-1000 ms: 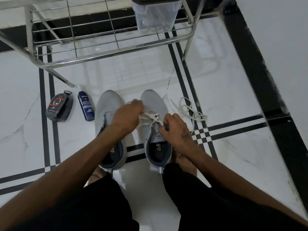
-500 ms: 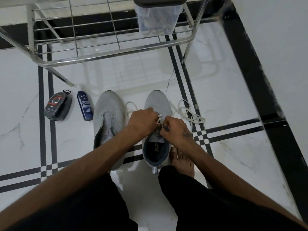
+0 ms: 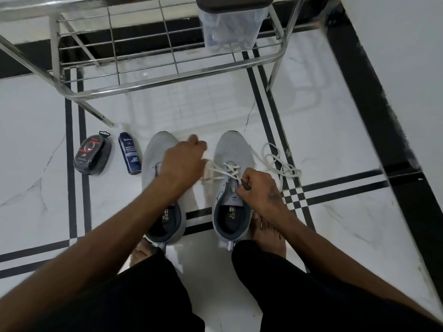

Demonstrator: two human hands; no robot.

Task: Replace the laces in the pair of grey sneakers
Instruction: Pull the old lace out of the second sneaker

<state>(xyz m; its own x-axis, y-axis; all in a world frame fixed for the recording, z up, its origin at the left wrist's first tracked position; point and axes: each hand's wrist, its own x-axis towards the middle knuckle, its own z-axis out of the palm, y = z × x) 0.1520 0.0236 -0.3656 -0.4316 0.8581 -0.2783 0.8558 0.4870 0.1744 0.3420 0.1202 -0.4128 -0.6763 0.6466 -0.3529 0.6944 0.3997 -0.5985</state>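
Note:
Two grey sneakers stand side by side on the white floor, toes away from me. The left sneaker (image 3: 157, 152) shows no lace. The right sneaker (image 3: 231, 149) has a white lace (image 3: 223, 170) crossing its eyelets. My left hand (image 3: 182, 161) is over the gap between the shoes, fingers curled, pulling a lace strand out to the left. My right hand (image 3: 257, 188) grips the right shoe's side at the eyelets, pinching the lace near its dark tip. A loose white lace (image 3: 280, 164) lies on the floor right of the shoes.
A blue sneaker cleaner bottle (image 3: 129, 156) and a dark shoe-shine sponge case (image 3: 92, 155) lie left of the shoes. A steel rack (image 3: 167, 77) stands ahead with a clear plastic container (image 3: 231, 27) on it. My bare feet are behind the shoes.
My left hand has moved from the right shoe's eyelets out to the left and forward, drawing the lace strand through. My right hand has stayed at the eyelets.

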